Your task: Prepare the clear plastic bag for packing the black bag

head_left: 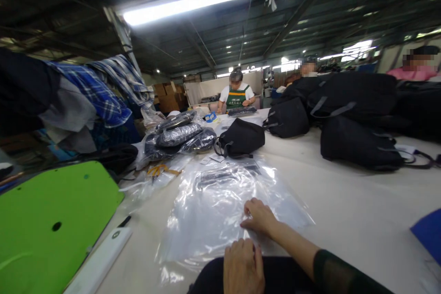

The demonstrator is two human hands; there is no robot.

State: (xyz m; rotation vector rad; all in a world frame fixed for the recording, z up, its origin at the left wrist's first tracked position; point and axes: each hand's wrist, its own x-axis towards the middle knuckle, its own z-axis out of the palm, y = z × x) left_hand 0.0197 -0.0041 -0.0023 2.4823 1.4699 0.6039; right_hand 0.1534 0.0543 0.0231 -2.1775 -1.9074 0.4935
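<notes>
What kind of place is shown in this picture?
Probably a bag factory's packing area: many black bags lie on a long white table, clear plastic bags lie under the person's right hand, and another worker sits at the far end.

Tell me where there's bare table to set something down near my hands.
Bare white table lies right of the clear plastic bags, before the black fabric backpacks. Crowded left: green board, wrapped bundles. Your right hand rests on the plastic.
</notes>
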